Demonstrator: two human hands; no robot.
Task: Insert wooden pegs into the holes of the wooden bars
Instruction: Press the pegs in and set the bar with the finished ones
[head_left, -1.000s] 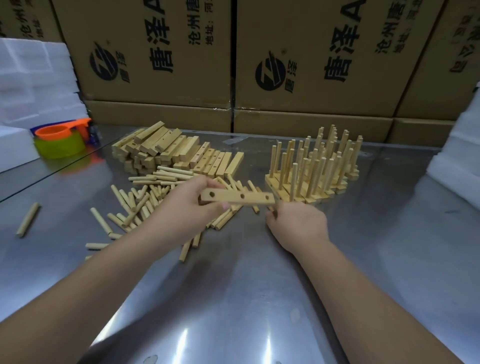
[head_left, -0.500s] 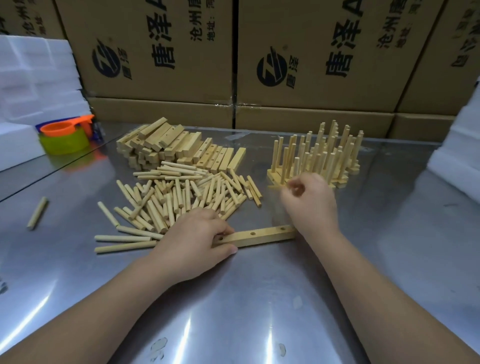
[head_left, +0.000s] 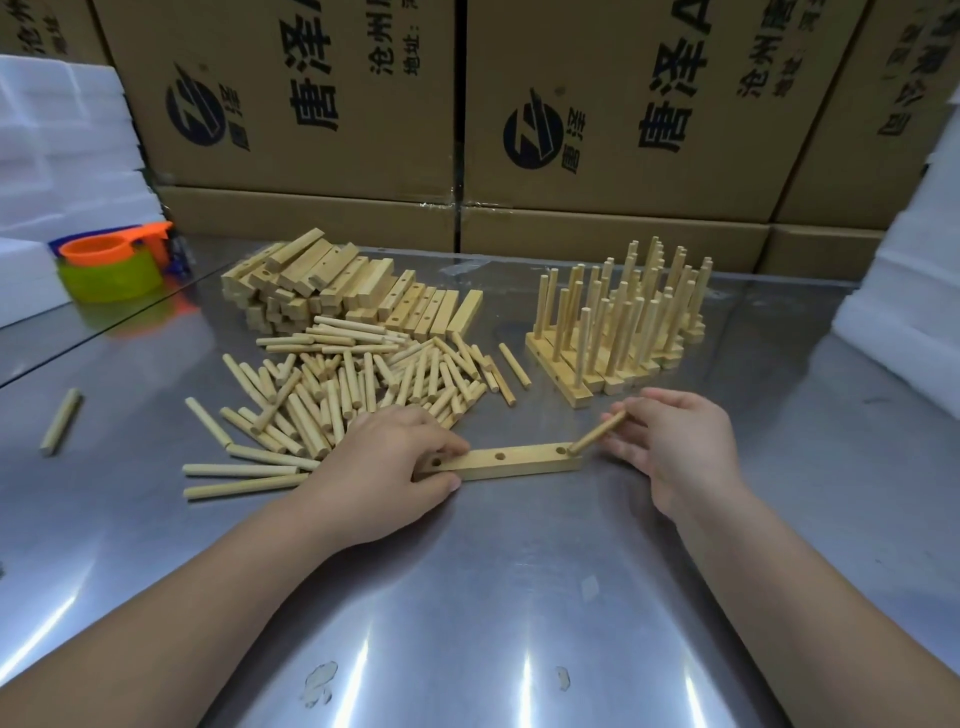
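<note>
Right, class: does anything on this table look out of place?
One stray peg lies alone at the far left of the table, well apart from the loose pile. Nothing else looks odd.

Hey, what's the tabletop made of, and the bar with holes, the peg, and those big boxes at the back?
Table: looks like stainless steel, brushed and shiny; it throws streaky glare and reflections. Bar and peg: probably bare pale wood; matte, light tan, no gloss. Boxes: brown cardboard, matte, with printed ink and taped seams.
</note>
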